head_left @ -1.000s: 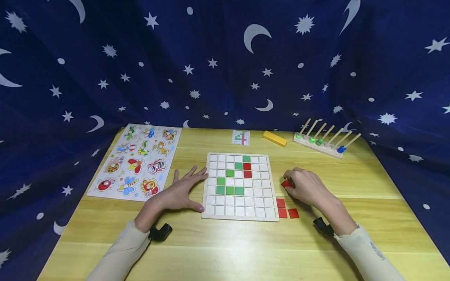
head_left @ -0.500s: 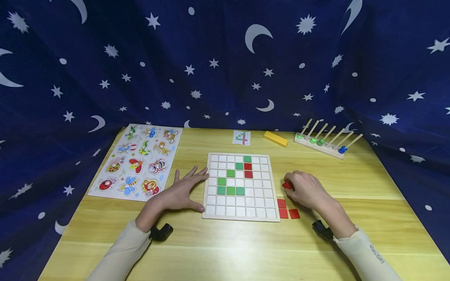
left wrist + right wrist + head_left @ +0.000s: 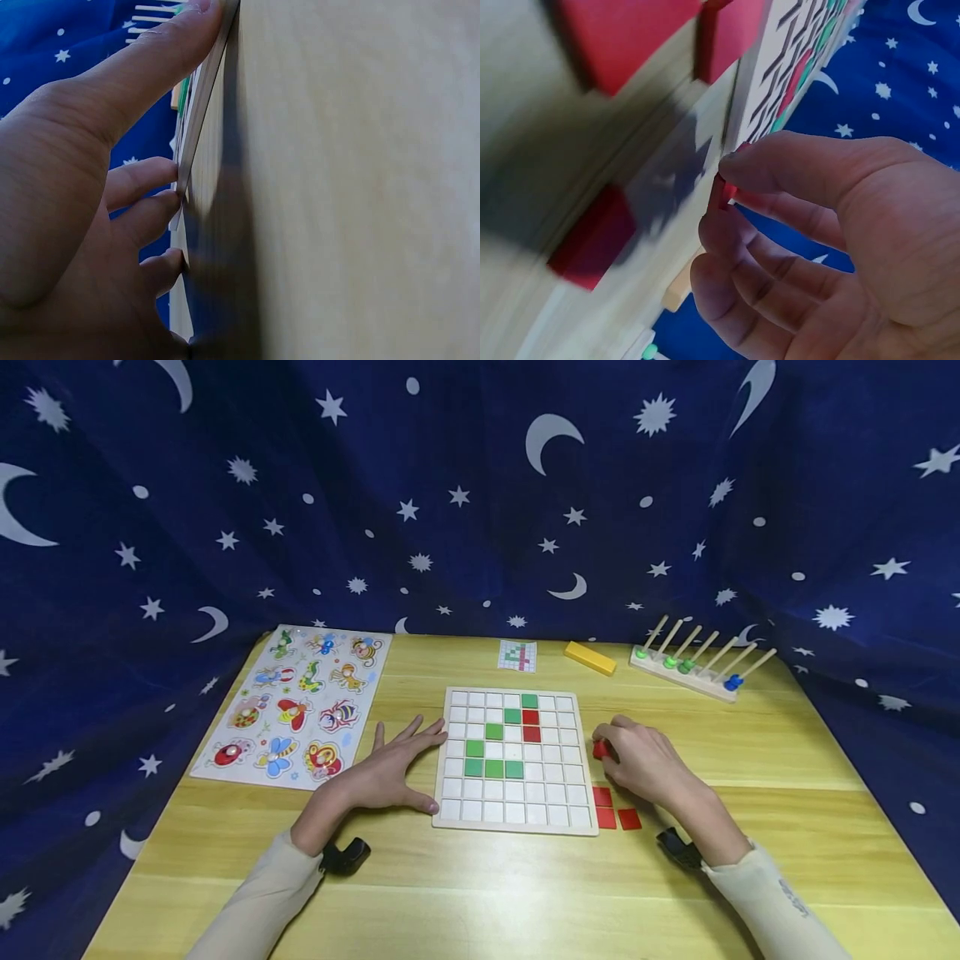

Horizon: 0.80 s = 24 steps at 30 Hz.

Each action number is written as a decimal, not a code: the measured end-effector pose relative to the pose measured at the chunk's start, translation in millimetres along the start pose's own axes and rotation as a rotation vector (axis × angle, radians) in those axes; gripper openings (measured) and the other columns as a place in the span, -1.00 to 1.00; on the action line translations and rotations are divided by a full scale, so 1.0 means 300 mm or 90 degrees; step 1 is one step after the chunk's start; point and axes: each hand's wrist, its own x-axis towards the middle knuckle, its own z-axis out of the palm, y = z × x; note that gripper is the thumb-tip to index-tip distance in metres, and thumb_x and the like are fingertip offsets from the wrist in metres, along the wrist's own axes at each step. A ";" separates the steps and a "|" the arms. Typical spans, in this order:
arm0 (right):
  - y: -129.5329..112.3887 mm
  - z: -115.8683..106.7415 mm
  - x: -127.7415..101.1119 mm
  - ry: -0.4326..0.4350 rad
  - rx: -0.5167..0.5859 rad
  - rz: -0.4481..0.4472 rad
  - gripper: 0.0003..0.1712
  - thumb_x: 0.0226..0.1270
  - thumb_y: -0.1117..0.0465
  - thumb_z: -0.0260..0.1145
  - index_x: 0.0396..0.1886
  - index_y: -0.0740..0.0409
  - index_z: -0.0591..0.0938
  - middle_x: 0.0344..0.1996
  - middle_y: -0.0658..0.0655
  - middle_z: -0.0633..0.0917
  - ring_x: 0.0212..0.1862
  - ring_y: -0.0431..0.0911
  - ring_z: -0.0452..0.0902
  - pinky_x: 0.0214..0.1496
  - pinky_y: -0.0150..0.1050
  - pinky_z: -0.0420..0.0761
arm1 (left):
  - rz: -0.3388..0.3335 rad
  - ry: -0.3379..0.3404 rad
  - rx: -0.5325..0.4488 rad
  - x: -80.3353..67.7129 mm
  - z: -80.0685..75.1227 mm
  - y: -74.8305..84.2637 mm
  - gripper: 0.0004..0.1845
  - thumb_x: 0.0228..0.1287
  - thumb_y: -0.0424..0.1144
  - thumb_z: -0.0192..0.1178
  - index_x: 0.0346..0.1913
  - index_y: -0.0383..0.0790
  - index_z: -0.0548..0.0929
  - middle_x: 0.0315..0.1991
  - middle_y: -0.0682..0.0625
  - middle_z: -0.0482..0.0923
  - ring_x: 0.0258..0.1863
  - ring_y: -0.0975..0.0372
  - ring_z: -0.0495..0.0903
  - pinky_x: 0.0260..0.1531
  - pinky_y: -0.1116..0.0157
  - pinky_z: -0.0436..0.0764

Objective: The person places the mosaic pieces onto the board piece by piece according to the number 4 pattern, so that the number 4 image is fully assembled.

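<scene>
So the right hand point(image 3: 647, 762) is pinching a small red square tile point(image 3: 601, 749) between thumb and fingertips, just off the right edge of the white wooden grid board point(image 3: 513, 758), which lies to its left. It's square, so no real long axis, and I can't tell its tilt. Left hand point(image 3: 390, 767) rests flat, fingers straight, against the board's left edge.

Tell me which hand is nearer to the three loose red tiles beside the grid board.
Right. The right hand is just above the loose red tiles, pinching another; the left hand rests across the grid board.
</scene>
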 end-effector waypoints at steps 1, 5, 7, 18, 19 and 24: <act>-0.006 0.002 0.002 0.002 0.003 -0.005 -0.74 0.04 0.42 0.44 -0.20 0.22 0.72 -0.41 0.04 0.55 -0.53 -0.10 0.40 -0.51 -0.17 0.48 | 0.001 0.000 -0.001 0.001 0.001 -0.001 0.15 -0.09 0.23 0.53 0.57 -0.04 0.20 0.61 0.10 -0.11 0.58 0.04 -0.28 0.28 -0.36 -0.54; -0.035 0.009 0.016 0.010 0.008 -0.026 -0.73 0.07 0.40 0.45 -0.17 0.22 0.73 -0.39 0.04 0.56 -0.55 -0.11 0.36 -0.51 -0.21 0.44 | 0.002 -0.001 -0.006 0.007 0.005 -0.003 0.14 -0.08 0.22 0.53 0.56 -0.03 0.21 0.61 0.09 -0.10 0.58 0.03 -0.28 0.27 -0.36 -0.56; -0.050 0.011 0.024 0.012 0.006 -0.035 -0.72 0.09 0.39 0.45 -0.14 0.23 0.73 -0.38 0.05 0.55 -0.55 -0.12 0.35 -0.51 -0.22 0.44 | -0.001 -0.003 -0.007 0.008 0.006 -0.003 0.14 -0.08 0.21 0.54 0.56 -0.02 0.21 0.61 0.11 -0.11 0.58 0.04 -0.29 0.27 -0.35 -0.57; -0.117 0.028 0.061 0.025 -0.002 -0.086 -0.74 0.14 0.37 0.44 -0.14 0.26 0.68 -0.37 0.06 0.57 -0.54 -0.14 0.38 -0.50 -0.20 0.51 | 0.003 0.001 -0.004 0.007 0.005 0.002 0.14 -0.08 0.21 0.53 0.56 -0.03 0.21 0.61 0.11 -0.11 0.58 0.04 -0.28 0.27 -0.36 -0.56; -0.123 0.031 0.065 0.025 -0.002 -0.090 -0.75 0.13 0.37 0.44 -0.15 0.25 0.68 -0.37 0.06 0.57 -0.54 -0.14 0.38 -0.50 -0.20 0.51 | 0.004 0.001 -0.004 0.006 0.004 0.002 0.14 -0.08 0.22 0.53 0.56 -0.04 0.21 0.61 0.10 -0.10 0.58 0.03 -0.28 0.27 -0.37 -0.56; -0.150 0.039 0.080 0.027 0.002 -0.108 -0.74 0.10 0.39 0.46 -0.17 0.23 0.69 -0.36 0.05 0.57 -0.53 -0.14 0.40 -0.50 -0.21 0.52 | -0.002 -0.004 -0.002 0.005 0.003 0.000 0.14 -0.08 0.23 0.52 0.56 -0.03 0.21 0.61 0.12 -0.10 0.58 0.04 -0.29 0.27 -0.36 -0.56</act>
